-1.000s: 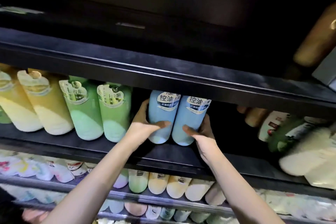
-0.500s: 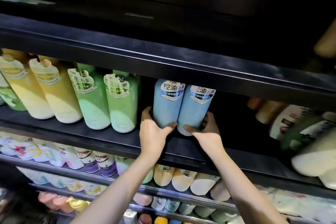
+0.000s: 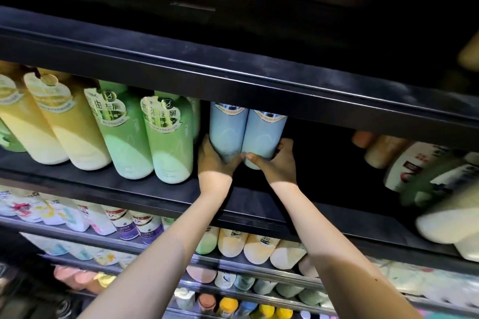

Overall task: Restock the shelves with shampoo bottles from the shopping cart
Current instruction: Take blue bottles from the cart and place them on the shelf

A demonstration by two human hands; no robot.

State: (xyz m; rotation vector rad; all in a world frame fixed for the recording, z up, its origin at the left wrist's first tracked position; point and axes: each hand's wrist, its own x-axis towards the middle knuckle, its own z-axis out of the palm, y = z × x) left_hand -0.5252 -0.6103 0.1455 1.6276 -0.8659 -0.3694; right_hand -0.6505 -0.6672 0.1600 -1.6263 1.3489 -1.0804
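Two light blue shampoo bottles stand side by side on the dark shelf (image 3: pixel 324 210), deep under the shelf above. My left hand (image 3: pixel 213 160) grips the base of the left blue bottle (image 3: pixel 228 127). My right hand (image 3: pixel 277 163) grips the base of the right blue bottle (image 3: pixel 264 134). My thumbs almost meet in front of the two bottles. The tops of both bottles are hidden behind the upper shelf's front edge (image 3: pixel 233 77). The shopping cart is out of view.
Green bottles (image 3: pixel 168 142) and yellow bottles (image 3: pixel 62 124) stand left of the blue pair. Right of the pair is a dark gap, then blurred white and brown bottles (image 3: pixel 414 163). Lower shelves (image 3: pixel 233 267) hold many small bottles.
Both hands have pushed the two blue bottles farther back on the shelf, so their labels are now mostly hidden under the upper shelf. The view has shifted downward.
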